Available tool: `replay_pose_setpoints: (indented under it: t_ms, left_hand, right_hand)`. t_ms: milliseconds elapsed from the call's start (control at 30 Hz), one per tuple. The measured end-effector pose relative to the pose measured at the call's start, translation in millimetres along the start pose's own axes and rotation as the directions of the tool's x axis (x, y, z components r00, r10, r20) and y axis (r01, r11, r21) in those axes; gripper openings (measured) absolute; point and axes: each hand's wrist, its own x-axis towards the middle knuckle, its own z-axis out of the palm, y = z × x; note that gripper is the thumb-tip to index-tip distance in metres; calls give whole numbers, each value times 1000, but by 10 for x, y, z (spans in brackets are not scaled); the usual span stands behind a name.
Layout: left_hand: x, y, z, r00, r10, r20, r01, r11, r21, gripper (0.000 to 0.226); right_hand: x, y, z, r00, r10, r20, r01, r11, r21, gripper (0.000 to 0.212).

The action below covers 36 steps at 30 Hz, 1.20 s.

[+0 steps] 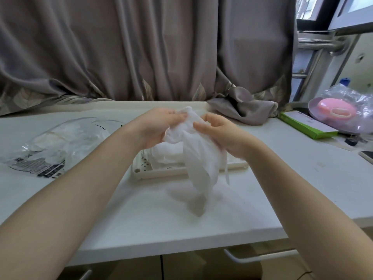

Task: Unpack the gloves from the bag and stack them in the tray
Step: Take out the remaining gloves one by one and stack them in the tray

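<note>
Both hands, left (155,126) and right (220,132), pinched a thin, crinkled translucent glove (198,158) above the perforated cream tray (141,170).

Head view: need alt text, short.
Both hands, left hand and right hand, hold a thin translucent glove up over a cream tray that already holds gloves. The glove bag lies on the white counter to the left, before a grey curtain.

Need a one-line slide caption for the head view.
Both hands, left hand and right hand, hold a thin clear glove above the tray; glove bag lies left.
</note>
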Motion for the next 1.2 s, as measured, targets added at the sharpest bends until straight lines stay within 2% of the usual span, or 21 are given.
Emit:
replay_pose_setpoints:
  t_ms: [67, 133, 233, 300, 333, 433, 500, 533, 567, 633, 667, 733, 800, 867, 933, 1000, 1033, 1100, 1133, 1200]
  left_hand:
    - [60, -38, -18, 992, 10, -124, -20, 996, -85, 14]
    - [144, -112, -84, 962, 27, -272, -52, 995, -85, 12]
    - [243, -260, -185, 924, 62, -378, -105, 990, -94, 37]
    - [269, -334, -217, 900, 63, -432, -104, 992, -71, 52]
    - [273, -349, -217, 882, 49, -468, -81, 996, -48, 51]
    - [300, -357, -177, 845, -25, -534, -9, 998, -61, 23]
    - [315, -373, -159, 844, 6, -536, -15, 1000, -12, 21]
    - [337, -415, -172, 838, 61, -542, 1, 993, 114, 21]
    - [345, -451, -181, 831, 118, -543, 15, 972, 235, 19]
    - [374, -524, -207, 825, 163, -540, 44, 936, 349, 13]
    - [377, -563, -210, 823, 168, -542, 60, 924, 378, 12]
    - [392, -628, -229, 807, 198, -557, 157, 836, 525, 13]
    - [381, -668, -247, 797, 238, -555, 242, 716, 655, 23]
    - [345, -690, -249, 795, 227, -563, 342, 598, 725, 31]
    - [329, -690, -236, 797, 313, -516, 332, 487, 808, 34]
    - [355, -664, -203, 831, 426, -358, 190, 387, 902, 37]
    - [378, -641, -186, 863, 434, -260, 117, 328, 937, 41]
    - [416, -590, -152, 926, 363, -99, 18, 220, 975, 51]
    - [430, -578, -142, 948, 313, -54, -8, 194, 981, 56]
    - [441, -560, -129, 977, 210, -20, -29, 226, 974, 67]
  right_hand:
    - [-21, 70, -179, 992, 65, 104, -65, 998, 1, 10]
    - [-22, 132, -363, 976, 138, 168, -139, 990, -7, 4]
    - [59, 266, -596, 948, 212, 239, -243, 964, 110, 13]
    - [140, 324, -676, 951, 207, 229, -262, 935, 241, 14]
    - [185, 342, -700, 956, 206, 208, -263, 918, 297, 15]
    - [356, 387, -739, 966, 204, 162, -253, 878, 405, 28]
    - [446, 379, -726, 969, 212, 126, -245, 882, 401, 30]
    - [490, 383, -724, 971, 218, 102, -240, 907, 345, 21]
    - [517, 389, -734, 974, 216, 64, -225, 943, 245, 21]
    - [602, 415, -781, 979, 202, 13, -202, 979, -21, 37]
    - [636, 431, -796, 979, 204, -16, -204, 969, -140, 38]
    - [740, 485, -811, 972, 198, -123, -229, 904, -360, 32]
    - [826, 561, -761, 947, 133, -292, -281, 782, -557, 20]
    - [838, 617, -621, 920, -52, -388, -245, 695, -676, 34]
    - [738, 559, -420, 923, -282, -261, -1, 679, -734, 39]
    - [604, 484, -214, 936, -352, 4, 232, 609, -759, 43]
    - [543, 464, -126, 939, -333, 84, 272, 574, -772, 44]
    - [461, 471, -72, 933, -344, 106, 284, 521, -805, 45]
    - [439, 472, -106, 934, -343, 97, 274, 518, -811, 44]
    - [377, 476, -219, 950, -291, 115, 255, 503, -826, 37]
